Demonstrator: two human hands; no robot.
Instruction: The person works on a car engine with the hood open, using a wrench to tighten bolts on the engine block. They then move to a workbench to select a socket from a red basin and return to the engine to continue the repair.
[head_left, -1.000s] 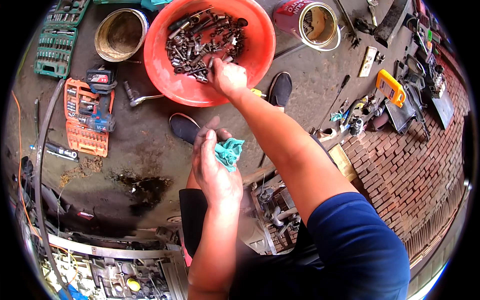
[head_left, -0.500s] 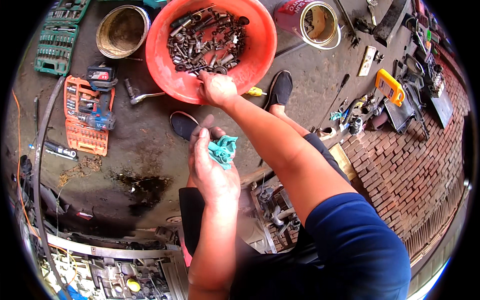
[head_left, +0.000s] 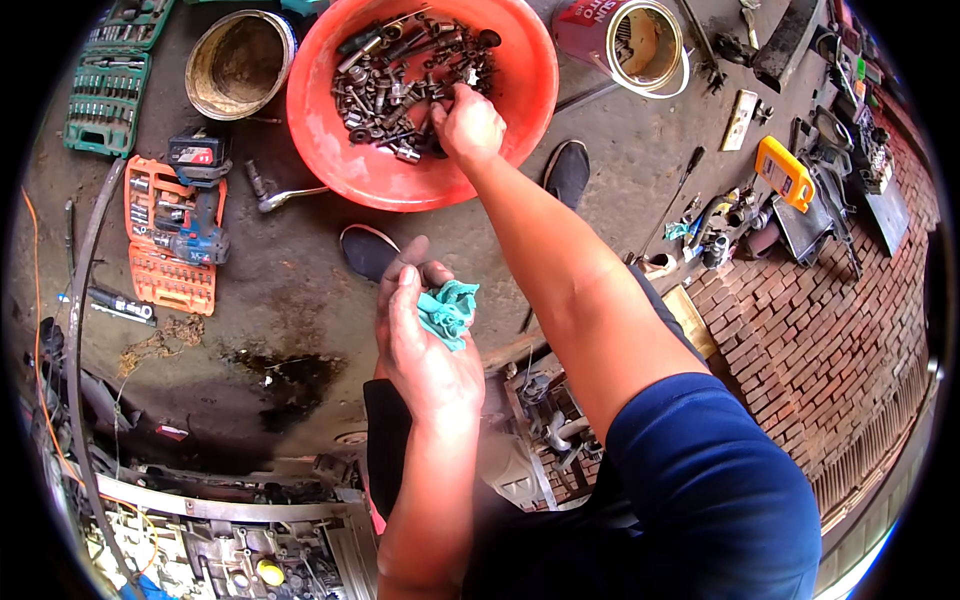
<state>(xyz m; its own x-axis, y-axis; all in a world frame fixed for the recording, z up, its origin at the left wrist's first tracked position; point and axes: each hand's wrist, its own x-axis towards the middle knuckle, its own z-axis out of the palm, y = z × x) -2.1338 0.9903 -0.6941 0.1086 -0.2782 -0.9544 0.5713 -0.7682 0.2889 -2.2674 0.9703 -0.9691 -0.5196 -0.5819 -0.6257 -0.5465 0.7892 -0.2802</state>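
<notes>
A red plastic basin point(head_left: 330, 165) stands on the ground at the top middle, holding a heap of dark, greasy bolts and other metal fasteners point(head_left: 385, 95). My right hand point(head_left: 470, 128) reaches over its near side, fingers curled down at the right part of the heap. The fingertips are partly hidden, so what they grip does not show. Palm up in front of my body, my left hand point(head_left: 420, 340) has its fingers folded around a crumpled teal rag point(head_left: 447, 313).
Left of the basin lie an orange socket case point(head_left: 172, 275), a blue cordless drill point(head_left: 200, 240), a ratchet point(head_left: 290, 198) and a green tool case point(head_left: 105, 105). Two buckets, one dirty point(head_left: 240, 65) and one reddish point(head_left: 590, 40), flank the basin. An engine point(head_left: 250, 560) sits lower left.
My right hand has moved from the basin's near wall farther in and to the right, onto the fasteners. The left hand stays nearly in place with the teal rag.
</notes>
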